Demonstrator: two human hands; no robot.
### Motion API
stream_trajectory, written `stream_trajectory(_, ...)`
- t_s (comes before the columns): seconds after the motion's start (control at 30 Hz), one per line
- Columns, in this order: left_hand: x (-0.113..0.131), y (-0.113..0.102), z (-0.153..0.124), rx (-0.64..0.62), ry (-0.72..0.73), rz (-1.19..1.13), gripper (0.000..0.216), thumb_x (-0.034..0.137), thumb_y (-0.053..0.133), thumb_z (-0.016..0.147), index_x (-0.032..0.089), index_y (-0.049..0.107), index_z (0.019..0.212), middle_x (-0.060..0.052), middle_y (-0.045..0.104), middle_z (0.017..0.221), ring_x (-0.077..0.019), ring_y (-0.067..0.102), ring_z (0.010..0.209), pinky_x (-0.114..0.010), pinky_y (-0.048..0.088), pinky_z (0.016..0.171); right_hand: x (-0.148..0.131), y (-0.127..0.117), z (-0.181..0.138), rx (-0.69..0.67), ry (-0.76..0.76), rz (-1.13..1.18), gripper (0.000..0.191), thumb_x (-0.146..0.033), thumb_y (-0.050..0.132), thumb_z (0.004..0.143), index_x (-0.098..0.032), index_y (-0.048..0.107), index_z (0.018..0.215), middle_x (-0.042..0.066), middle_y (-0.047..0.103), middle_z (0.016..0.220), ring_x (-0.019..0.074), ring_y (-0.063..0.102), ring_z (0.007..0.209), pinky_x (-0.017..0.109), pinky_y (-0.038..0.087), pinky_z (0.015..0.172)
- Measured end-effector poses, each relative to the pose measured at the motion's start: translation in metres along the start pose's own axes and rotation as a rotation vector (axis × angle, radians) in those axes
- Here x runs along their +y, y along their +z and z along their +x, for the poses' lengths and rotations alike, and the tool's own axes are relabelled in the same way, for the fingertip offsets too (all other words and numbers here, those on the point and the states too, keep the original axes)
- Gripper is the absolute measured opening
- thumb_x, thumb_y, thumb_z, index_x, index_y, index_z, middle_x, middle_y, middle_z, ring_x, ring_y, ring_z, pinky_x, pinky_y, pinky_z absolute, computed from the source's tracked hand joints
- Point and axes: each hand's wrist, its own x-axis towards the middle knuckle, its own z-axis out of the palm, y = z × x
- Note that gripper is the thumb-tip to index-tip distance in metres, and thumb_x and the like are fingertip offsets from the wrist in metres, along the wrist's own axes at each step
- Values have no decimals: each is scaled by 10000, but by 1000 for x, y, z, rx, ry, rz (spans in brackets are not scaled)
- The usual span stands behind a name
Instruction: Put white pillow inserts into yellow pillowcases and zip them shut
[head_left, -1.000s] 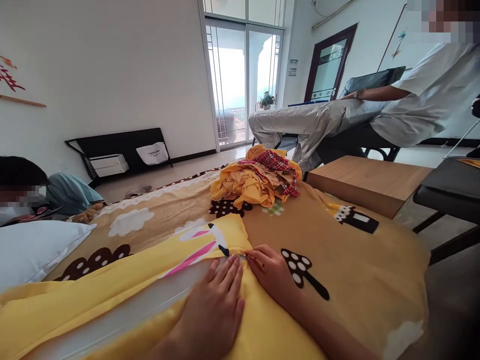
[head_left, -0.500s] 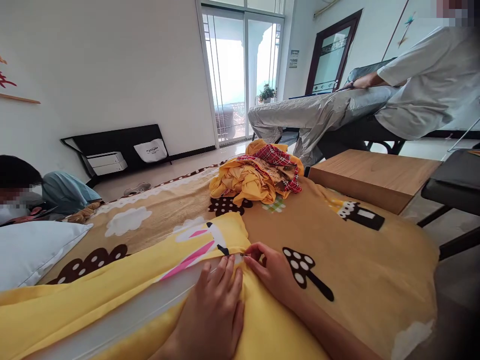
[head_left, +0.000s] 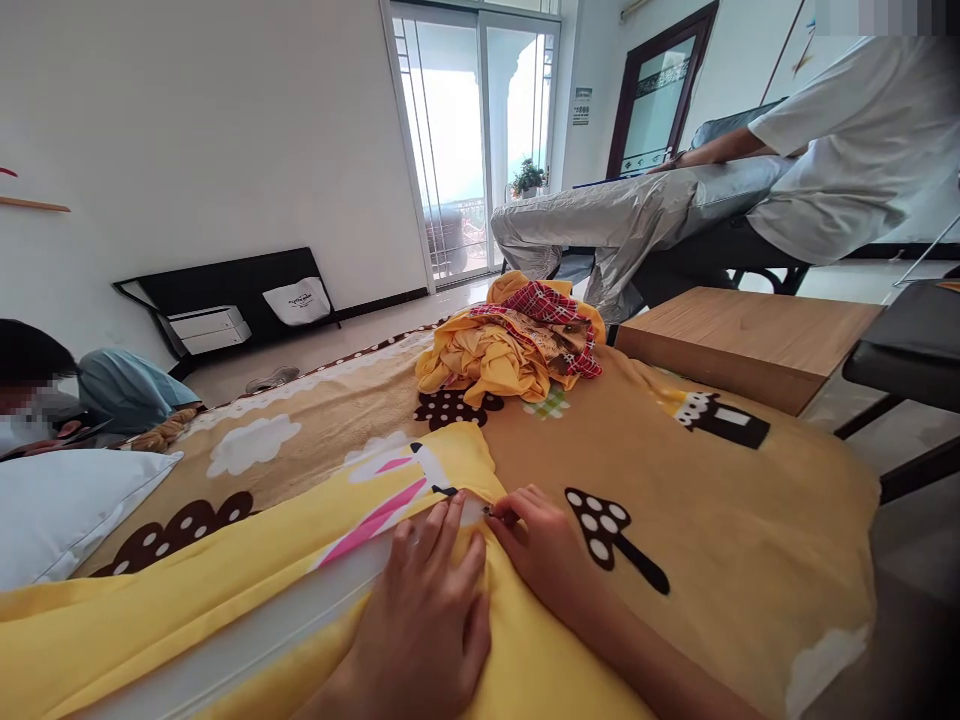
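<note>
A yellow pillowcase (head_left: pixel 247 580) with a pink and white print lies across the near part of a brown blanket (head_left: pixel 675 520); a white pillow shows through its open edge. My left hand (head_left: pixel 427 620) lies flat on the pillowcase, fingers stretched toward the corner. My right hand (head_left: pixel 540 545) is closed in a pinch on a small zipper pull (head_left: pixel 487 511) at the pillowcase's corner, right beside my left fingertips.
A heap of yellow and red checked cloth (head_left: pixel 517 345) sits farther back on the blanket. A white pillow (head_left: pixel 67 505) lies at left near a person. A wooden table (head_left: pixel 750 340) and a seated person (head_left: pixel 750 200) are at right. A dark chair (head_left: pixel 907 360) stands at the far right.
My left hand has slid slightly forward so its fingertips reach the pillowcase's corner. My right hand keeps its pinch at the zipper. The view has tilted a little.
</note>
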Motion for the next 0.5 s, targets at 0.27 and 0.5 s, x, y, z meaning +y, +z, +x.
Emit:
stream_trajectory(0.27, 1, -1, 1, -121, -102, -87, 416, 483, 431, 909, 298, 577, 1251, -116, 398, 1505, -319, 382, 1353, -535, 326, 1060, -4, -4, -6, 139, -108, -72, 139, -147, 551, 860, -193, 584, 733, 9, 613, 685, 148, 557, 663, 252, 409, 606)
stream_trajectory(0.5, 1, -5, 4, -187, -106, -133, 447, 483, 412, 915, 295, 546, 1297, -96, 346, 1540, -321, 361, 1374, -556, 325, 1067, -4, -5, -7, 134, -151, -7, 128, -158, 551, 874, -186, 599, 759, 7, 610, 684, 139, 549, 651, 245, 414, 610)
